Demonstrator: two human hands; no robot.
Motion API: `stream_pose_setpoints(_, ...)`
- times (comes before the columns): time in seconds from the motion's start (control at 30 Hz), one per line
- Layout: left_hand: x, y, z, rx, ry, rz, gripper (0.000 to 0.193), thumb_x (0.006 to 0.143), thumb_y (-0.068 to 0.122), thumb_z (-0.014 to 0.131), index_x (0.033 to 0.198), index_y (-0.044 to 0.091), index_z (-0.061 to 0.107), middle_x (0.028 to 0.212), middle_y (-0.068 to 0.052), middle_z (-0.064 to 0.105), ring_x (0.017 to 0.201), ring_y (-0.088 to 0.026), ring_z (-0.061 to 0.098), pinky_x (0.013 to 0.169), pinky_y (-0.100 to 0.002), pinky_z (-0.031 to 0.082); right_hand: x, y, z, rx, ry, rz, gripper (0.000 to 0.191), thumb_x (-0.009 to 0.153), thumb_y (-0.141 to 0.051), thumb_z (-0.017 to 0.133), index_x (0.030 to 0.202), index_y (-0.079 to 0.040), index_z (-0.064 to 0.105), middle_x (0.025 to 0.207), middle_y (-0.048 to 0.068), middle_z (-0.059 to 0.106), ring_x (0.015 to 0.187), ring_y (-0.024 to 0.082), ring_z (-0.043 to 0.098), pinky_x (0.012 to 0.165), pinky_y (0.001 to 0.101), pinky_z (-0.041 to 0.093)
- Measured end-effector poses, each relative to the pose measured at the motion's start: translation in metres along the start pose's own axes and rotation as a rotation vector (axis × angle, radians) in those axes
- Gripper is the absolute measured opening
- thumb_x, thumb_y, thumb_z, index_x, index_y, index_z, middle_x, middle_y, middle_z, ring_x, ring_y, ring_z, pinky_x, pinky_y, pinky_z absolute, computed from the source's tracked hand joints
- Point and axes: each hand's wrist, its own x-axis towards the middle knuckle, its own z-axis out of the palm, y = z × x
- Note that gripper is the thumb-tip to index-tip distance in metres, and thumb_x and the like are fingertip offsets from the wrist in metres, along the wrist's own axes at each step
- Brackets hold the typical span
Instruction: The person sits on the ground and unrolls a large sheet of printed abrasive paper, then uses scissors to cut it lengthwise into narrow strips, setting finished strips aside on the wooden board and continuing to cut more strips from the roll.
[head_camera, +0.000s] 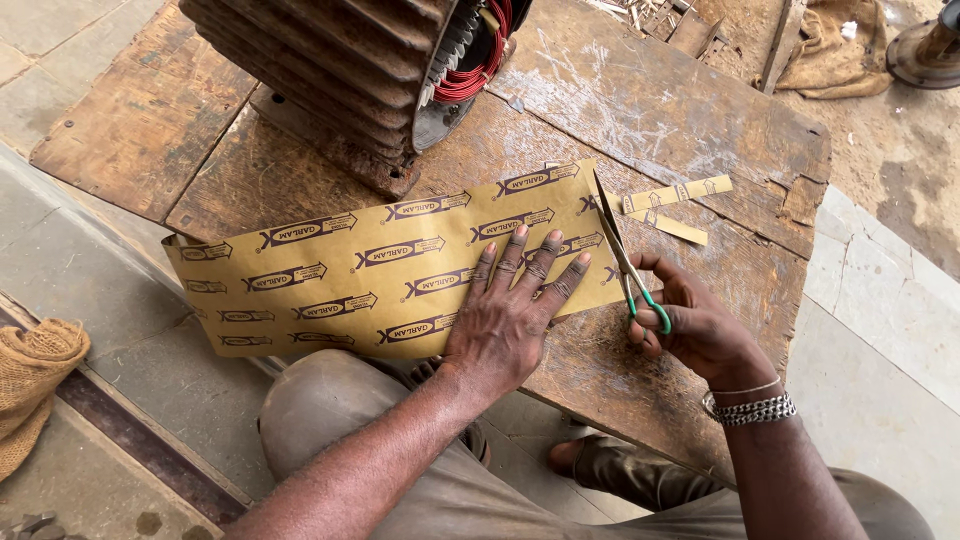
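Pressed flat with fingers spread, the left hand (510, 310) pins a tan printed insulation-paper sheet (370, 265) on the worn wooden table (690, 130). Right hand (690, 325) grips green-handled scissors (622, 255), blades at the sheet's right edge. Cut strips (678, 205) lie farther right; a motor stator (360, 70) stands beyond.

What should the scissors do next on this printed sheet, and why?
Probably close the blades and cut on up the sheet. The right hand has the scissors at the yellow insulation paper sheet's right edge, the left hand presses it flat, and cut strips lie beyond.
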Motion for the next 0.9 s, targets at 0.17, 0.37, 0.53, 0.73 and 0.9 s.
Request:
stream_pose_setpoints(0.17, 0.000, 0.001, 0.001, 0.008, 0.008, 0.005, 0.074, 0.088, 0.007, 0.054, 0.159, 0.023, 0.038, 0.165, -0.013, 0.035, 0.153, -0.043, 0.027, 0.124, -0.060, 0.018, 0.009, 0.002, -0.007, -0.002, 0.049, 0.017, 0.080, 0.078, -0.014, 0.083, 0.144, -0.007, 0.037, 0.079, 0.007, 0.069, 0.068, 0.017, 0.072, 0.054, 0.0232, 0.057)
stream_pose_setpoints(0.37, -0.001, 0.000, 0.000, 0.019, 0.005, 0.015, 0.075, 0.088, 0.006, 0.054, 0.159, 0.025, 0.038, 0.165, -0.012, 0.035, 0.153, -0.042, 0.028, 0.125, -0.059, 0.018, 0.037, -0.010, -0.010, -0.050, -0.012, -0.057, 0.064, 0.086, -0.007, 0.080, 0.137, -0.005, 0.042, 0.084, 0.007, 0.070, 0.064, 0.011, 0.066, 0.052, 0.0192, 0.051)
stream_pose_setpoints(0.53, 0.000, 0.001, 0.000, -0.013, 0.016, 0.009, 0.076, 0.087, 0.005, 0.054, 0.159, 0.025, 0.038, 0.165, -0.013, 0.035, 0.153, -0.042, 0.028, 0.125, -0.059, 0.018, 0.022, -0.016, -0.007, -0.086, -0.038, -0.050, 0.068, 0.083, -0.008, 0.083, 0.138, -0.006, 0.043, 0.079, 0.007, 0.069, 0.062, 0.013, 0.065, 0.051, 0.0205, 0.051)
stream_pose_setpoints(0.73, -0.003, 0.001, 0.000, -0.011, 0.029, 0.023, 0.077, 0.085, 0.007, 0.056, 0.158, 0.025, 0.038, 0.165, -0.012, 0.035, 0.153, -0.043, 0.028, 0.124, -0.060, 0.018, 0.021, -0.012, -0.007, -0.090, -0.041, -0.007, 0.072, 0.079, -0.009, 0.084, 0.137, -0.006, 0.043, 0.079, 0.006, 0.069, 0.063, 0.013, 0.065, 0.051, 0.0205, 0.050)
stream_pose_setpoints(0.9, -0.002, 0.001, -0.002, 0.001, 0.045, 0.030, 0.076, 0.088, 0.006, 0.057, 0.159, 0.028, 0.039, 0.166, -0.011, 0.036, 0.154, -0.041, 0.029, 0.126, -0.059, 0.018, 0.037, -0.017, -0.013, -0.160, -0.024, -0.068, 0.065, 0.083, -0.008, 0.082, 0.136, -0.005, 0.045, 0.078, 0.005, 0.068, 0.062, 0.011, 0.063, 0.053, 0.0192, 0.050)
